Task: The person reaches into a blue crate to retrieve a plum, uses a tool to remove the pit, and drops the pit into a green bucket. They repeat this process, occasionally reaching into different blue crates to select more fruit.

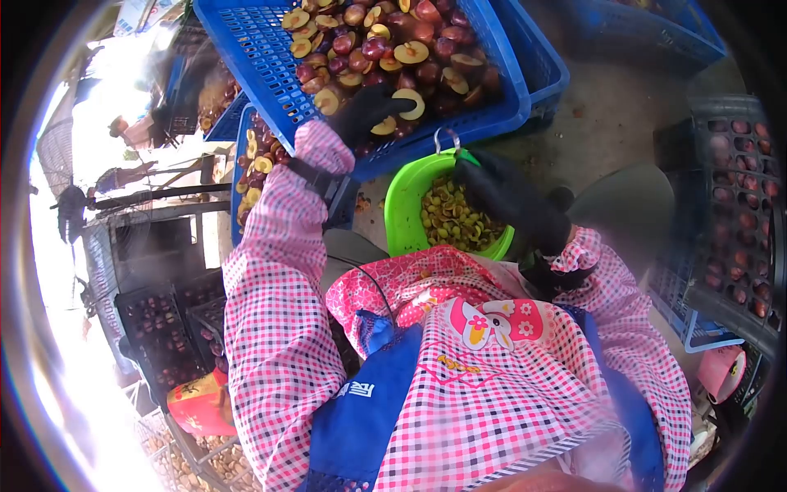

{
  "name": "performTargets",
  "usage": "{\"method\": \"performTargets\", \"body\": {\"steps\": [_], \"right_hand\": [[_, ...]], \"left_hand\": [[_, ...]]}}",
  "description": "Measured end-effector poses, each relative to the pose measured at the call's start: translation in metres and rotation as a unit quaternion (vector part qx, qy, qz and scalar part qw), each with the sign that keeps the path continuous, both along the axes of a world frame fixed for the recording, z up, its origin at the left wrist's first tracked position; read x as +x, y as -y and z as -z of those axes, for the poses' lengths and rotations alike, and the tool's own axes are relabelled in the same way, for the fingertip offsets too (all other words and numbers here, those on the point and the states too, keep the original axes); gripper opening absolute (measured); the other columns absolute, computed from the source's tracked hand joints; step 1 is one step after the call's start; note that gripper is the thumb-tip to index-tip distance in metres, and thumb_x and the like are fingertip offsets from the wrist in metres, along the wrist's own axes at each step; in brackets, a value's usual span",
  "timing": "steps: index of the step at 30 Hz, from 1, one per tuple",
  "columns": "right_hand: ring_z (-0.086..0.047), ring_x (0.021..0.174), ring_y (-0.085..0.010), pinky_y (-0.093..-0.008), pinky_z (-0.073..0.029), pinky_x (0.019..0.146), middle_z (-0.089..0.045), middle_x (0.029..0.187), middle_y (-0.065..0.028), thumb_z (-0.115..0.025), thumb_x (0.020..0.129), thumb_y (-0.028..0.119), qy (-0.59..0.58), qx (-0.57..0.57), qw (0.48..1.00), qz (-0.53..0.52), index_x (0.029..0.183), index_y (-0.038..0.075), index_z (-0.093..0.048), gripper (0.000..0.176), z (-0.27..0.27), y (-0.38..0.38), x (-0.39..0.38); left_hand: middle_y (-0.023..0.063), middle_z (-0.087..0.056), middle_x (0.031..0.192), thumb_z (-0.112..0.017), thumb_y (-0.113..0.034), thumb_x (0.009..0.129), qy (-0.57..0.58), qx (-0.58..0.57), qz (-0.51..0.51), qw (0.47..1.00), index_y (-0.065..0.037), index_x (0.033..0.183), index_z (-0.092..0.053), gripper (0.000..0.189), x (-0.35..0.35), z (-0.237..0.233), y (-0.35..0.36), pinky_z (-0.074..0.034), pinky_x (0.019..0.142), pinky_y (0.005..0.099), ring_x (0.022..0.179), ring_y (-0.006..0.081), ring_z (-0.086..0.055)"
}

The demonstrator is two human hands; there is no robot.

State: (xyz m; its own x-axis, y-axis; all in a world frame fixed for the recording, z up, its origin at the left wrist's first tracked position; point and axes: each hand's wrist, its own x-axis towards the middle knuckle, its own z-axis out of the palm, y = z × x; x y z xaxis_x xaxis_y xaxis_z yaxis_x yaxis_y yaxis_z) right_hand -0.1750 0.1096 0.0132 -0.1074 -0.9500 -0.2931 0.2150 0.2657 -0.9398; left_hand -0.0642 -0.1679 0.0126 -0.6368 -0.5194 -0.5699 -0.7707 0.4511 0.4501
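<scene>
- Left hand [369, 111]: black-gloved, at 12 o'clock from the body. It is stretched out into the blue crate [246, 57]. The fingers are curled down onto the plum halves [410, 53]. Whether they grip a piece cannot be told.
- Right hand [508, 201]: black-gloved, at 1 o'clock. It is closed around a loop tool [447, 139], and the metal loop sticks out past the fingertips toward the crate.
- Blue crate: tilted toward the person and filled with plum halves, some cut side up, some skin side up. Its near wall stands just above the green bowl [402, 205].
- Green bowl: directly below the right hand, between crate and lap. It holds pits [451, 221].
- Lower crate [239, 164]: blue, at 10 o'clock, partly under the first one, with more cut fruit inside.
- Black crate [713, 107]: at 3 o'clock, well apart from both hands, carrying whole plums [734, 246].
- Dark crates [156, 328]: at 8 o'clock, stacked, with dark fruit inside.
- Apron [484, 385]: pink check, at 6 o'clock, covering the lap.
</scene>
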Motion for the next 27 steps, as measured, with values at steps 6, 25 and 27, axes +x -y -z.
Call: {"method": "performTargets", "body": {"steps": [6, 25, 27], "right_hand": [[-0.063, 0.071, -0.0297, -0.0376, -0.047, 0.064, -0.064, 0.080, -0.0158, -0.056, 0.094, 0.033, -0.132, -0.076, 0.985, 0.083, 0.098, 0.003, -0.063, 0.032, 0.001, 0.002, 0.007], [-0.059, 0.060, -0.0311, -0.0406, -0.044, 0.058, -0.063, 0.072, -0.0173, -0.055, 0.093, 0.037, -0.161, -0.171, 0.970, 0.067, 0.093, 0.000, -0.063, 0.037, 0.030, 0.002, 0.042], [-0.057, 0.054, -0.0246, -0.0358, -0.041, 0.052, -0.061, 0.068, -0.0128, -0.053, 0.095, 0.038, -0.146, -0.174, 0.973, 0.041, 0.088, 0.001, -0.062, 0.039, 0.031, 0.004, 0.043]], "left_hand": [[0.0056, -0.064, 0.103, -0.056, -0.040, 0.093, -0.292, 0.264, -0.150, 0.907, -0.001, 0.116, -0.056, 0.045, 0.030, -0.060, -0.118, -0.047, 0.081, 0.0281, 0.090, 0.0135, -0.060], [0.0064, -0.064, 0.092, -0.039, -0.045, 0.100, -0.465, 0.259, -0.303, 0.791, -0.004, 0.109, -0.056, 0.046, 0.051, -0.008, -0.172, -0.050, 0.074, 0.0261, 0.082, 0.0126, -0.061], [0.0063, -0.064, 0.090, -0.038, -0.046, 0.100, -0.458, 0.255, -0.295, 0.799, -0.004, 0.108, -0.057, 0.047, 0.049, -0.014, -0.171, -0.050, 0.074, 0.0257, 0.081, 0.0121, -0.061]]}}
